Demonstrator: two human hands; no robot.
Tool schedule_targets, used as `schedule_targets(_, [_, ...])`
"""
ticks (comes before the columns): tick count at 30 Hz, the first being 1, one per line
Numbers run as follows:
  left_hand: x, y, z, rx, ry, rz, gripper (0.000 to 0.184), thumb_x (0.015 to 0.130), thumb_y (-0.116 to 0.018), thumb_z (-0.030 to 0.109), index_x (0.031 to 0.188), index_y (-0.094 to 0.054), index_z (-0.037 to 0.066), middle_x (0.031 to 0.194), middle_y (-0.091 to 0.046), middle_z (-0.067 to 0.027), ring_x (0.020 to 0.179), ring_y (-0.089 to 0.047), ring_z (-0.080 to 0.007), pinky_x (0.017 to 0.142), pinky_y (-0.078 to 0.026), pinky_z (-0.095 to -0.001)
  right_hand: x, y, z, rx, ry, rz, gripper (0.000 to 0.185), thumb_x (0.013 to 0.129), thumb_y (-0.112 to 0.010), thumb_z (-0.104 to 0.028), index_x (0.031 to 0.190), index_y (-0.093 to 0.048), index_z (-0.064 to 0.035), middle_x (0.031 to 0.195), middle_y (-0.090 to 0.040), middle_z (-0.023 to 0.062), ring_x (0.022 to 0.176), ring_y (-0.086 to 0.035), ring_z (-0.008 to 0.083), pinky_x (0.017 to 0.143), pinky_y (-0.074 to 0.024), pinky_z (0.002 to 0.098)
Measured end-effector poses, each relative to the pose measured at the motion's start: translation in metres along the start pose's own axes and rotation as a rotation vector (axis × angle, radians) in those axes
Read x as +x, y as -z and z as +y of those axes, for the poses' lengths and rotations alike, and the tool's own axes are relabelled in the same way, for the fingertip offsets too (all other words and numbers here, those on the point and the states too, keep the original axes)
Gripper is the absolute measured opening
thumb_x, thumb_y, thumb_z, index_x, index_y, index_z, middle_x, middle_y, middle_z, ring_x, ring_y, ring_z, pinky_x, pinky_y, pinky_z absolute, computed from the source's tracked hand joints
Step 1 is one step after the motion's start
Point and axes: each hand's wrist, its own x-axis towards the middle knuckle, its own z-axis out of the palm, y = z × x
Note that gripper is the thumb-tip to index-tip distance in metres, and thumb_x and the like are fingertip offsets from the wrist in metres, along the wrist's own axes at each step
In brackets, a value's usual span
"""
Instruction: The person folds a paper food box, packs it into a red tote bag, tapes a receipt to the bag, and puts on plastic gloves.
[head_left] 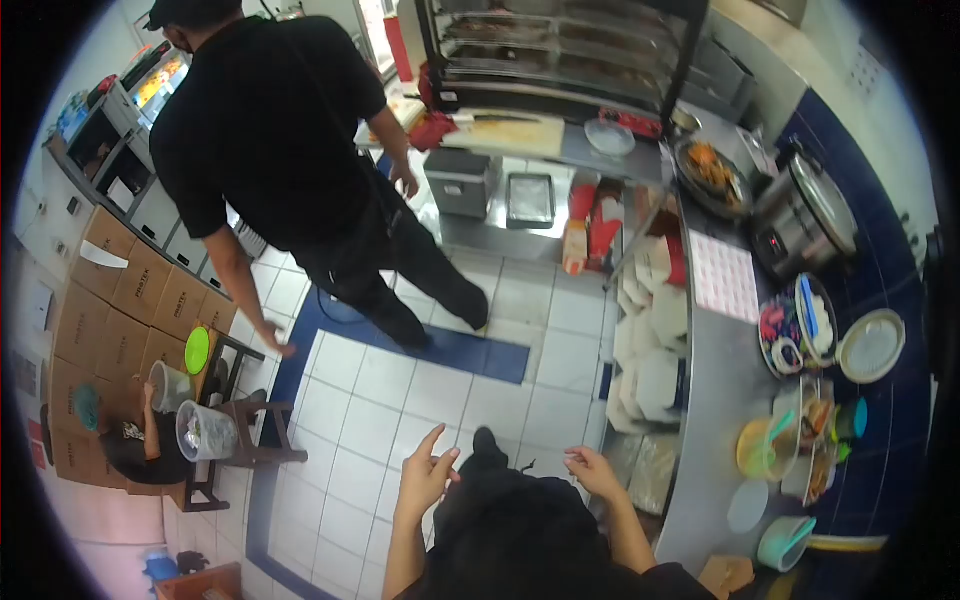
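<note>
My left hand (427,473) is held out over the white tiled floor (345,450), its index finger stretched and the others loosely bent, with nothing in it. On the other side of my dark clothing (515,540), my right hand (595,473) hangs in the air, fingers apart and holding nothing. It is nearest to the steel counter (700,440) on the right and touches no part of it. Below that counter, stacks of white food boxes (645,375) fill the shelf.
A person in black (270,130) stands ahead on the left. Another person (140,440) sits by clear buckets (207,432) and stacked cartons (95,320). A rice cooker (805,215), a pan of food (712,178) and containers (768,445) line the counter. A display warmer (560,45) stands at the back.
</note>
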Motion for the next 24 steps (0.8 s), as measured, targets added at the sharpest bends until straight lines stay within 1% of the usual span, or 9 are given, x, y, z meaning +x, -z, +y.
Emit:
schedule_targets(2, [0.053, 0.017, 0.049, 0.03, -0.114, 0.012, 0.047, 0.099, -0.064, 0.026, 0.141, -0.056, 0.007, 0.052, -0.051, 0.0003, 0.048, -0.053, -0.0071, 0.049, -0.042, -0.0254, 0.03, 0.01, -0.037, 0.083, -0.072, 0.024, 0.036, 0.098, -0.066, -0.027, 0.127, -0.062, -0.0059, 0.096, -0.068, 0.0054, 0.084, -0.064, 0.012, 0.07, -0.0504, 0.0265])
schedule_targets(5, [0.122, 0.029, 0.118, 0.01, -0.256, -0.026, 0.044, 0.102, -0.06, 0.032, 0.139, -0.057, 0.008, 0.054, -0.049, 0.0011, 0.049, -0.05, -0.0073, 0.049, -0.041, -0.026, 0.077, 0.028, -0.079, 0.168, -0.039, 0.145, 0.033, 0.098, -0.064, -0.023, 0.126, -0.062, -0.0057, 0.096, -0.068, 0.0051, 0.084, -0.066, 0.0129, 0.069, -0.051, 0.0277])
schedule_targets(9, [0.209, 0.013, 0.184, -0.157, -0.467, -0.164, 0.056, 0.106, -0.046, 0.049, 0.135, -0.06, 0.003, 0.06, -0.046, 0.003, 0.056, -0.047, -0.0063, 0.055, -0.043, -0.0249, 0.138, 0.069, -0.115, 0.311, -0.045, 0.246, 0.035, 0.1, -0.064, -0.025, 0.128, -0.06, -0.0048, 0.082, -0.069, 0.0071, 0.077, -0.069, 0.0147, 0.065, -0.0516, 0.0272])
schedule_targets(11, [0.256, -0.01, 0.198, -0.167, -0.604, -0.208, 0.069, 0.105, -0.04, 0.057, 0.132, -0.06, -0.003, 0.056, -0.04, 0.0072, 0.05, -0.035, -0.003, 0.053, -0.037, -0.0216, 0.182, 0.092, -0.108, 0.35, -0.003, 0.334, 0.033, 0.1, -0.063, -0.024, 0.125, -0.061, -0.0023, 0.079, -0.069, 0.0081, 0.071, -0.071, 0.0168, 0.061, -0.0525, 0.0292])
schedule_targets(15, [0.329, -0.049, 0.22, -0.038, -0.446, -0.329, 0.064, 0.108, -0.033, 0.054, 0.131, -0.064, 0.003, 0.064, -0.043, 0.0055, 0.062, -0.042, -0.0061, 0.059, -0.038, -0.026, 0.285, 0.145, -0.132, 0.435, 0.047, 0.42, 0.029, 0.1, -0.063, -0.021, 0.122, -0.063, -0.0014, 0.077, -0.066, 0.0058, 0.064, -0.068, 0.0166, 0.059, -0.0525, 0.0291])
schedule_targets(17, [0.357, -0.059, 0.243, -0.002, -0.316, -0.405, 0.055, 0.108, -0.041, 0.048, 0.131, -0.064, 0.005, 0.071, -0.052, 0.0019, 0.068, -0.048, -0.0086, 0.065, -0.043, -0.0261, 0.33, 0.174, -0.155, 0.464, 0.053, 0.488, 0.027, 0.1, -0.062, -0.019, 0.12, -0.064, -0.0015, 0.077, -0.065, 0.0045, 0.061, -0.066, 0.016, 0.058, -0.0524, 0.0285])
schedule_targets(20, [0.404, -0.068, 0.266, 0.178, -0.277, -0.426, 0.043, 0.105, -0.054, 0.037, 0.132, -0.064, 0.005, 0.083, -0.066, -0.0043, 0.077, -0.059, -0.0118, 0.075, -0.048, -0.0258, 0.4, 0.218, -0.213, 0.513, 0.126, 0.364, 0.028, 0.098, -0.061, -0.014, 0.124, -0.062, -0.0031, 0.093, -0.07, 0.0072, 0.076, -0.067, 0.0135, 0.066, -0.0515, 0.0253])
schedule_targets(23, [0.451, -0.061, 0.282, 0.215, -0.206, -0.353, 0.04, 0.103, -0.059, 0.032, 0.132, -0.064, 0.005, 0.086, -0.068, -0.0048, 0.079, -0.061, -0.012, 0.074, -0.05, -0.0272, 0.474, 0.243, -0.274, 0.417, 0.198, 0.277, 0.029, 0.097, -0.061, -0.012, 0.125, -0.061, -0.0039, 0.099, -0.071, 0.0072, 0.086, -0.064, 0.0112, 0.07, -0.0501, 0.0253])
schedule_targets(24, [0.469, -0.059, 0.291, 0.203, -0.216, -0.326, 0.039, 0.101, -0.062, 0.03, 0.131, -0.064, 0.005, 0.081, -0.066, -0.0025, 0.074, -0.058, -0.009, 0.067, -0.048, -0.026, 0.496, 0.246, -0.299, 0.372, 0.233, 0.27, 0.029, 0.097, -0.061, -0.013, 0.125, -0.06, -0.0041, 0.098, -0.071, 0.007, 0.086, -0.063, 0.0108, 0.07, -0.0498, 0.0259])
